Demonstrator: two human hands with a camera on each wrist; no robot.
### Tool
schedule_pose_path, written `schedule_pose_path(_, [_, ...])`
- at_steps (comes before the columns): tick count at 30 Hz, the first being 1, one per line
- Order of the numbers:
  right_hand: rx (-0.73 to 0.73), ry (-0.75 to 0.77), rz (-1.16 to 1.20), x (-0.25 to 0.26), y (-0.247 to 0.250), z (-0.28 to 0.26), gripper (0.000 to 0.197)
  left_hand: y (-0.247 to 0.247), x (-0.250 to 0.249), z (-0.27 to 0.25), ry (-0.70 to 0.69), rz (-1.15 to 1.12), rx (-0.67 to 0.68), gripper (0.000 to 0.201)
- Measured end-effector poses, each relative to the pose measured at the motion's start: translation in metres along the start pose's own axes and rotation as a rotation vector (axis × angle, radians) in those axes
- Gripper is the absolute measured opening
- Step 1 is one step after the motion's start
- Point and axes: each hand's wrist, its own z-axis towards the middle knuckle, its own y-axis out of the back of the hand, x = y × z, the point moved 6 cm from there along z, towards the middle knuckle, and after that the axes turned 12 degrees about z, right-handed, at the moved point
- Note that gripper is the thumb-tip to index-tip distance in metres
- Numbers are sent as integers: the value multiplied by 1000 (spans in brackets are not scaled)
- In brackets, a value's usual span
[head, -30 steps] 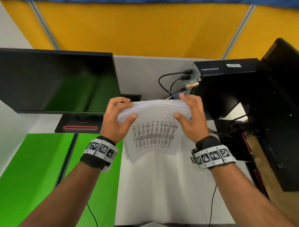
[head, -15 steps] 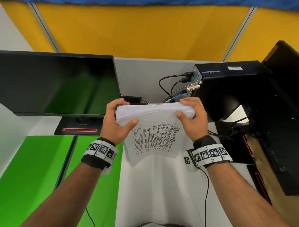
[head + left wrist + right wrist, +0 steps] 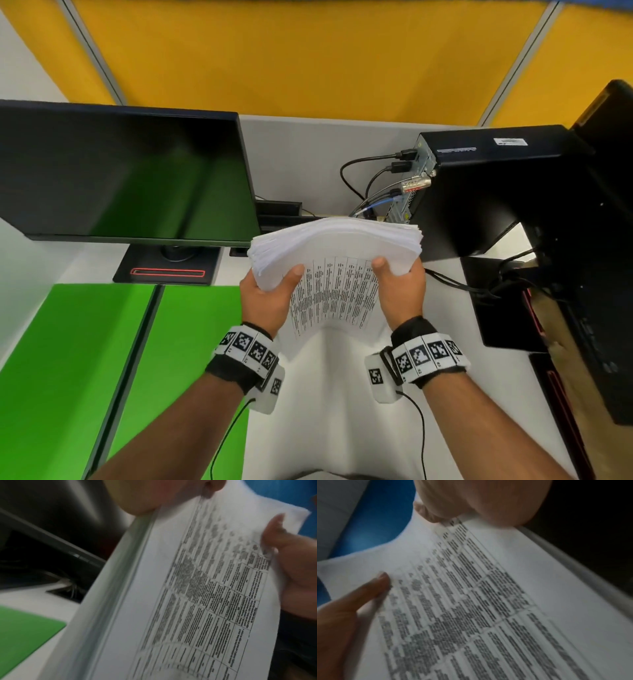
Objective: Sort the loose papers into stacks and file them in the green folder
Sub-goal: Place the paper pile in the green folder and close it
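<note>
The stack of papers (image 3: 337, 253) had been lifted a little higher and tipped, so its top edge now fanned toward the monitor (image 3: 123, 171) where a second ago it was held flatter. The left hand (image 3: 270, 298) and the right hand (image 3: 399, 294) each had a closed grip on one lower corner, thumbs pressed on the printed table. I judged the sheets were being squared before filing; nothing was filed yet. The green folder (image 3: 68, 359) lay open on the white bench (image 3: 335, 394), to the left and below the papers. A black computer (image 3: 479, 192) with cables stood on the right, yellow partition panels (image 3: 301, 58) behind.
</note>
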Motion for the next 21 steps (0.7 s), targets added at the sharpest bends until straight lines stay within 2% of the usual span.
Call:
schedule_pose_path(2, [37, -66, -106, -9, 7, 3, 48, 0, 15, 0, 46, 46, 39, 31])
schedule_pose_path(5, [126, -233, -252, -33, 15, 7, 28, 0, 44, -3, 136, 134, 117, 32])
schedule_pose_path(7, [123, -286, -266, -47, 18, 3, 31, -2, 55, -9, 193, 175, 111, 31])
schedule_pose_path(12, [69, -272, -258, -58, 19, -7, 37, 0, 60, -16, 244, 122, -35, 29])
schedule_pose_path(15, [169, -302, -350, -59, 22, -12, 39, 10, 55, -19, 253, 144, 23, 34])
schedule_pose_path(17, [271, -320, -424, -62, 21, -16, 46, 26, 53, -22, 249, 190, 57, 34])
schedule_pose_path(19, [355, -370, -396, -65, 9, -26, 54, 48, 54, -22, 255, 254, 84, 37])
schedule_pose_path(21, [408, -417, -316, -70, -13, -41, 53, 77, 61, -21, 305, 321, 92, 48])
